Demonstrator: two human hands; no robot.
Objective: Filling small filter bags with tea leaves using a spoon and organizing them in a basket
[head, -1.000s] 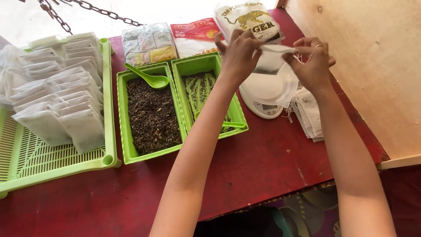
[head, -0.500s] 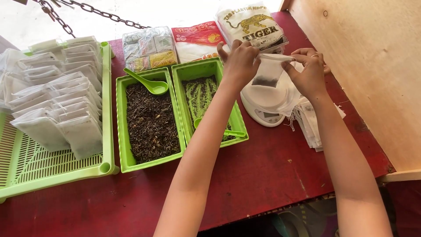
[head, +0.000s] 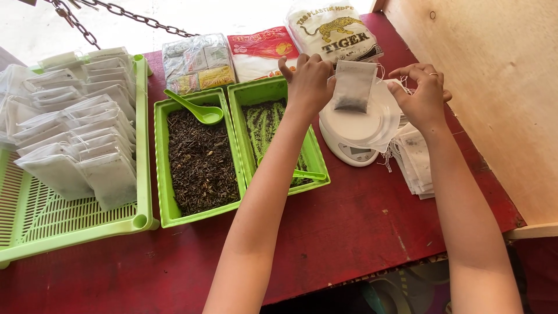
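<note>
Green slotted plastic basket (head: 35, 229) holds rows of white filled pouches; two smooth green trays follow, one with dark loose leaves (head: 200, 163), one with greenish bits (head: 264, 125). The left hand (head: 308, 81) and right hand (head: 421, 93) pinch a thin white pouch (head: 353, 87) over the round white scale (head: 354, 142) on the red surface (head: 349, 232).

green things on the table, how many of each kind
Green tub trays: 2
Green slatted basket: 1
Green spoons: 2
Total: 5
</note>
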